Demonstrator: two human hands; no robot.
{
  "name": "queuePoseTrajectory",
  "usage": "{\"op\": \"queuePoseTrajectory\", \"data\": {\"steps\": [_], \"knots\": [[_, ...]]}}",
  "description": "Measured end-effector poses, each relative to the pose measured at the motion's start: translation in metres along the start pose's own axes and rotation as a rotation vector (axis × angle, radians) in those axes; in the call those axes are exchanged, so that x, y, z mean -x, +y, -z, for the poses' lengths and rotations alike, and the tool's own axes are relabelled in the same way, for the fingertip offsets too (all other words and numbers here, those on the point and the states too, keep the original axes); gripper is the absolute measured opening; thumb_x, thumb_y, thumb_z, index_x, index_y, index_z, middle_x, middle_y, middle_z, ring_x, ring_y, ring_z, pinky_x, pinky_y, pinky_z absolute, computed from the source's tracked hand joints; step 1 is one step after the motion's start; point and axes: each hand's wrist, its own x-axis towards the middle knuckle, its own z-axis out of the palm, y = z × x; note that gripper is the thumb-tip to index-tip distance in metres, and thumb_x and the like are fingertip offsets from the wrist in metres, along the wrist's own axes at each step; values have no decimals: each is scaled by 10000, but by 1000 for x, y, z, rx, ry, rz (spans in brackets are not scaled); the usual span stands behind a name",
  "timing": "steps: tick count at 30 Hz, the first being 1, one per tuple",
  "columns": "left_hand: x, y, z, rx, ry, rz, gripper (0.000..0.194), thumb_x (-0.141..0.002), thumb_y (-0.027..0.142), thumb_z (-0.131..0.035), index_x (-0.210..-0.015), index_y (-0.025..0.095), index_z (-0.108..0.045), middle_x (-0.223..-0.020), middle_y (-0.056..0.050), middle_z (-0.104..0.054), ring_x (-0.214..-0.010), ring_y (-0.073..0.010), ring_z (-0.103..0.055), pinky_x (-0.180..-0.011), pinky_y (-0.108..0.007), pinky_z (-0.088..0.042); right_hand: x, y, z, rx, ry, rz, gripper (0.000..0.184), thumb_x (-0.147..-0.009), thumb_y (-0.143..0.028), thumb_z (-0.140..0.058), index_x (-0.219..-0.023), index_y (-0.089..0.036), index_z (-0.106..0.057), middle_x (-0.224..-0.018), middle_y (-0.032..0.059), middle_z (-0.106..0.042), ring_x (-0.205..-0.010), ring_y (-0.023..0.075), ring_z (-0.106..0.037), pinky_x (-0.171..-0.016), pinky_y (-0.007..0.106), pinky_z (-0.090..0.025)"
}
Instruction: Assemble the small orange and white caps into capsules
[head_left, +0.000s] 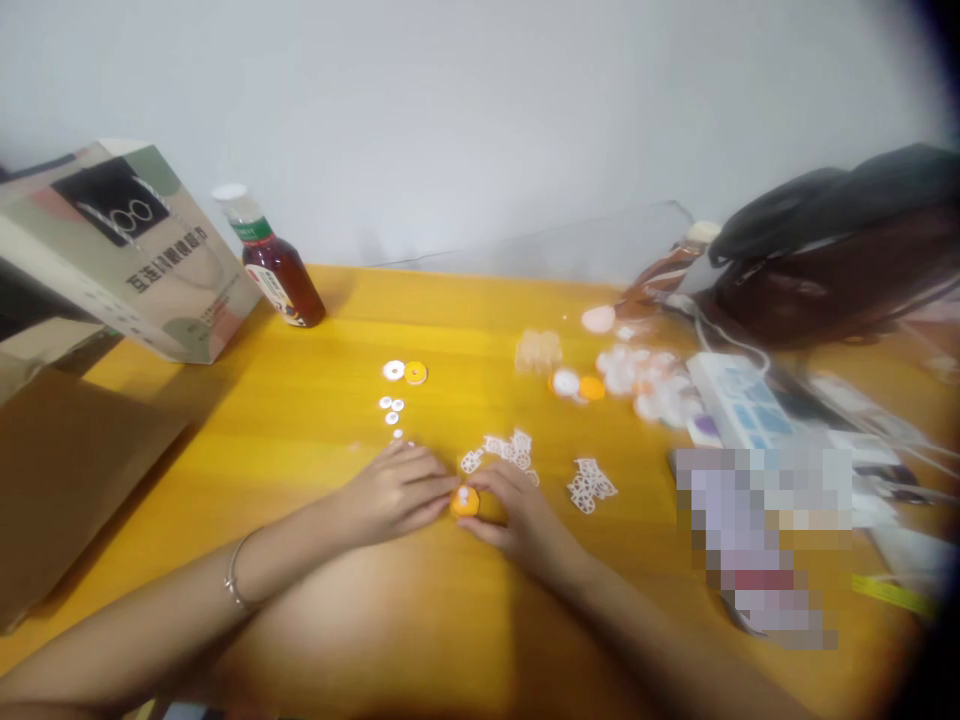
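Observation:
A small orange round piece with a white knob on top is held between my hands low over the table. My right hand pinches its right side between thumb and fingers. From the left, my left hand closes on the same piece with its fingers together; its thumb is mostly hidden. Just beyond my hands lie white lattice-cut pieces, with another cluster of lattice pieces to the right. Small white discs are behind my left hand, partly covered by it. Further back, a white ring touches an orange ring.
At the back left stand a paper bag and a dark red bottle, with a cardboard box nearer. On the right are a blurred heap of pale discs, a white power strip, cables and a dark bag.

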Motion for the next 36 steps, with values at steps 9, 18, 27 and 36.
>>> {"op": "queuePoseTrajectory", "data": {"steps": [9, 18, 27, 36], "knots": [[20, -41, 30, -2, 43, 252, 185, -840, 222, -492, -990, 175, -588, -925, -70, -620, -845, -159, -566, -746, -310, -452, 1, 0, 2, -19, 8, -32, 299, -689, -294, -682, -916, -213, -506, -890, 55, -576, -838, 194, -552, -746, 339, -470], [28, -35, 23, 98, -39, 338, 128, -835, 244, -511, -903, 174, -594, -894, -48, -618, -828, -145, -568, -758, -287, -448, 3, 0, 3, -7, -32, -34, 358, -722, -277, -642, -1043, -223, -493, -953, 67, -559, -888, 198, -530, -788, 354, -453], [29, -28, 13, 282, 23, 505, 79, -828, 204, -507, -808, 163, -572, -804, -23, -575, -751, -113, -551, -695, -234, -441, 1, -3, 2, 11, 14, -1, 264, -747, -222, -593, -1001, -227, -523, -860, 49, -558, -785, 170, -539, -720, 322, -462], [31, -27, 15, 238, -2, 570, 93, -817, 229, -522, -825, 171, -594, -817, -17, -596, -729, -115, -563, -686, -241, -451, 2, -4, 3, 10, 13, -4, 294, -732, -216, -605, -1013, -228, -520, -870, 52, -557, -802, 174, -540, -732, 325, -462]]}}
